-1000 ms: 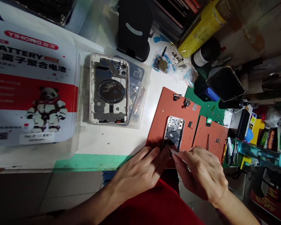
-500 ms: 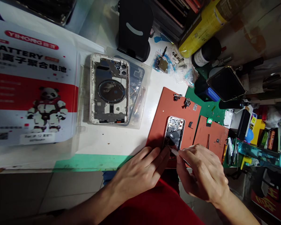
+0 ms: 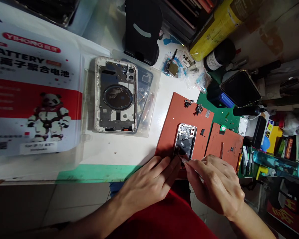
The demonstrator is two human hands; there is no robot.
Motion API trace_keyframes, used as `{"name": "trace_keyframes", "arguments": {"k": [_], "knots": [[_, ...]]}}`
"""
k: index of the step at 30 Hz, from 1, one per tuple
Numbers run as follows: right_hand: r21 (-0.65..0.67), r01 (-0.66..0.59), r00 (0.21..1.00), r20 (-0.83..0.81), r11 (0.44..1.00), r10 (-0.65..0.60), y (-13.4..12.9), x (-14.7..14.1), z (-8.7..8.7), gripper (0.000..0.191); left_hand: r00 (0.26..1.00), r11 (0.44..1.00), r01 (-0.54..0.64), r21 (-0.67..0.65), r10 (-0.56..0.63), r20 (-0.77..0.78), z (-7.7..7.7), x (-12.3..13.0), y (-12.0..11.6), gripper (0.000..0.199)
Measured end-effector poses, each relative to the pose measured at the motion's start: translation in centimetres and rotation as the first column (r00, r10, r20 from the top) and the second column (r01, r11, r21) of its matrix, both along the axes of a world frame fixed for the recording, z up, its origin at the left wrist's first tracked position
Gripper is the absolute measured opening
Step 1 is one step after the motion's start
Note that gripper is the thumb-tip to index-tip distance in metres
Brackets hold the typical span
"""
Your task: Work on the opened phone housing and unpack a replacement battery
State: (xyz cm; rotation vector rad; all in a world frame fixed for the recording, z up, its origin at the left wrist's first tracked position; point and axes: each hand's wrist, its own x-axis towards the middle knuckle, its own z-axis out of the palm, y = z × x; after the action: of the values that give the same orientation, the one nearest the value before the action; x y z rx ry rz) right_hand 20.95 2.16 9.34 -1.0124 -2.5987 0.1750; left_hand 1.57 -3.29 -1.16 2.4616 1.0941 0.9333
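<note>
An opened phone body (image 3: 185,142) with bare inner parts lies on the reddish-brown mat (image 3: 170,129). My left hand (image 3: 155,177) rests at its lower left edge, fingers bent together against the frame; what the fingertips pinch, if anything, is hidden. Closed round a thin, ridged metallic tool (image 3: 183,160), my right hand (image 3: 214,184) is at the lower right of the phone. The tool's tip is over the lower part of the phone, near my left fingertips. Small metal parts (image 3: 199,109) lie on the mat above the phone.
Left of the mat, a larger phone housing (image 3: 116,94) lies on a clear plastic tray. A battery box (image 3: 35,89) fills the far left. Behind the mat are small plastic bags (image 3: 195,74) and a yellow can (image 3: 214,28). A second brown mat (image 3: 215,142) lies at the right.
My right hand has shifted slightly left, its fingertips now closer to the tool's tip and covering more of the tool. My left hand has hardly moved.
</note>
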Motion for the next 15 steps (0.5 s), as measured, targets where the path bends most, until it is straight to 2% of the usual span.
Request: {"name": "trace_keyframes", "arguments": {"k": [3,8,15], "knots": [[0.006,0.004,1.000,0.001,1.000,-0.004,0.07,-0.07,-0.03,0.027,1.000,1.000,-0.008,0.002,0.008,0.013,-0.02,0.01,0.00,0.041],[-0.064,-0.019,1.000,-0.002,0.998,0.019,0.02,0.14,-0.07,0.030,1.000,1.000,0.005,0.003,-0.005,-0.005,0.07,-0.01,0.09,0.042],[-0.009,-0.012,1.000,-0.013,1.000,0.012,0.06,0.01,-0.09,0.029,1.000,1.000,0.013,0.002,-0.013,-0.019,-0.19,0.01,-0.09,0.045]]}}
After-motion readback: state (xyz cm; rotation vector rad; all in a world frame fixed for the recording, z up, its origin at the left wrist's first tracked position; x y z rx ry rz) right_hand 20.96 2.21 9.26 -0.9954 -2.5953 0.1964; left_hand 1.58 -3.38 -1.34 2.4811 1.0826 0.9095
